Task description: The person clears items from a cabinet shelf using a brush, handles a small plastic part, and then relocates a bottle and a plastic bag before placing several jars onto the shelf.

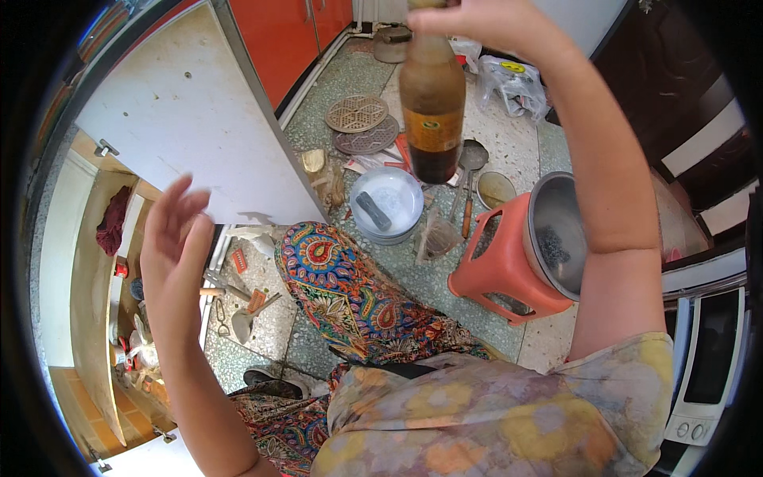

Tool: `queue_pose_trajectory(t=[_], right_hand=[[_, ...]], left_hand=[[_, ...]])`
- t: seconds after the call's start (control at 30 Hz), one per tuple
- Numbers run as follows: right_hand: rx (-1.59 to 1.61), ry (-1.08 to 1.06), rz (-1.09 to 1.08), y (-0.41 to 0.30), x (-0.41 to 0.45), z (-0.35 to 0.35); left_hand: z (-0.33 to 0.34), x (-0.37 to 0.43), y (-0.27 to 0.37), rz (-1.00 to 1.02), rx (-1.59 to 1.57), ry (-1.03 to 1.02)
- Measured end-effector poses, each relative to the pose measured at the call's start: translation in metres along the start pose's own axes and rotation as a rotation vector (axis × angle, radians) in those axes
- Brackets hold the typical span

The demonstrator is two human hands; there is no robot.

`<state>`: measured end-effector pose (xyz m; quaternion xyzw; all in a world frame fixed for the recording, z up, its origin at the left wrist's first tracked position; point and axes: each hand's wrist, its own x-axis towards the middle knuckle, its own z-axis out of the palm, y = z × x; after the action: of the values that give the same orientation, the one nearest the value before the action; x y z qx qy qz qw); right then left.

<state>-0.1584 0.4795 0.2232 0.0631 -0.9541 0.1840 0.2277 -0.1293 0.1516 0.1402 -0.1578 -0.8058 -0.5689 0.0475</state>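
At the top of the view my right hand (477,21) grips a tall bottle (432,113) by its neck. The bottle hangs upright over the floor, with dark liquid at the bottom and a yellow-brown label. My left hand (179,250) is raised, empty, its fingers apart and slightly blurred. Behind it are a cabinet (89,268) with shelved items and a white open cabinet door (202,119). Before my knee stands a stack of bowls (405,206), the top one holding a dark bar-shaped object (373,211).
To the right, a red plastic stool (495,262) carries a metal basin (572,226) with a scouring pad (551,245). Steamer racks (356,113), a ladle (474,154), plastic bags (512,89) and a spatula (243,325) lie on the tiled floor. A microwave (709,364) stands at far right.
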Motion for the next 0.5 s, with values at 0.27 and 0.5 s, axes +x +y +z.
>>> queue_pose_trajectory(t=[0.27, 0.5], right_hand=[[-0.342, -0.053, 0.331, 0.137, -0.052, 0.113], [-0.398, -0.148, 0.630, 0.173, -0.087, 0.191]], left_hand=[[-0.067, -0.060, -0.057, -0.201, -0.004, 0.107], [-0.127, -0.106, -0.090, -0.321, 0.080, 0.291]])
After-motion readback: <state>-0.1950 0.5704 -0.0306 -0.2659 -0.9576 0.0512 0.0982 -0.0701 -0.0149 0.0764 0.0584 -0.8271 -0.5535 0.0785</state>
